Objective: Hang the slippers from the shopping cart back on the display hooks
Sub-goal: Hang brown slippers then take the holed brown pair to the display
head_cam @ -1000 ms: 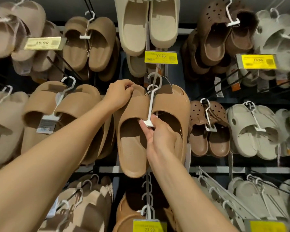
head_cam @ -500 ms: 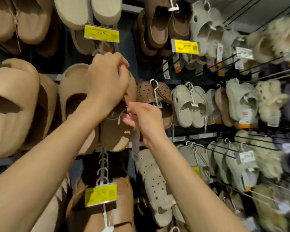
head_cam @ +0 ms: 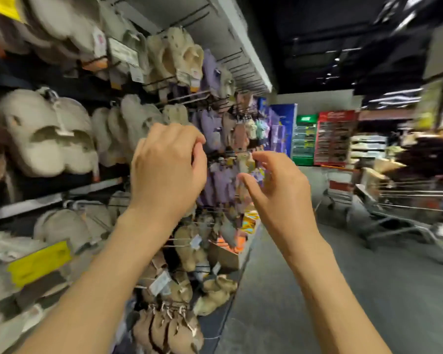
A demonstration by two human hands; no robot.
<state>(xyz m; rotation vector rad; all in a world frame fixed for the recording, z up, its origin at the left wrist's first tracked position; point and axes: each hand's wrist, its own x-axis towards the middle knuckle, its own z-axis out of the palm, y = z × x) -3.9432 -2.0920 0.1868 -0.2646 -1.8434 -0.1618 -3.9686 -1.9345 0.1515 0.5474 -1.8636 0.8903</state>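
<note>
Both my hands are raised in front of me and hold nothing. My left hand point(head_cam: 168, 164) has loosely curled fingers, seen from the back. My right hand point(head_cam: 279, 190) hangs beside it with relaxed, half-bent fingers. The slipper display point(head_cam: 49, 134) runs along the left, with cream clogs, fluffy beige and purple slippers on hooks. A metal shopping cart point(head_cam: 404, 200) stands at the right on the aisle floor, blurred; its contents cannot be made out. The tan slippers I handled a moment ago are out of view.
Yellow price tags point(head_cam: 39, 261) hang on the lower left hooks. A cardboard box point(head_cam: 228, 254) with orange items sits at the rack's end. Grey aisle floor point(head_cam: 317, 290) stretches ahead toward red and green shelving point(head_cam: 335, 136) in the back.
My view has swung right, from the tan slippers to the aisle and cart. Both hands have let go of the slipper pair and its hanger and now hold nothing.
</note>
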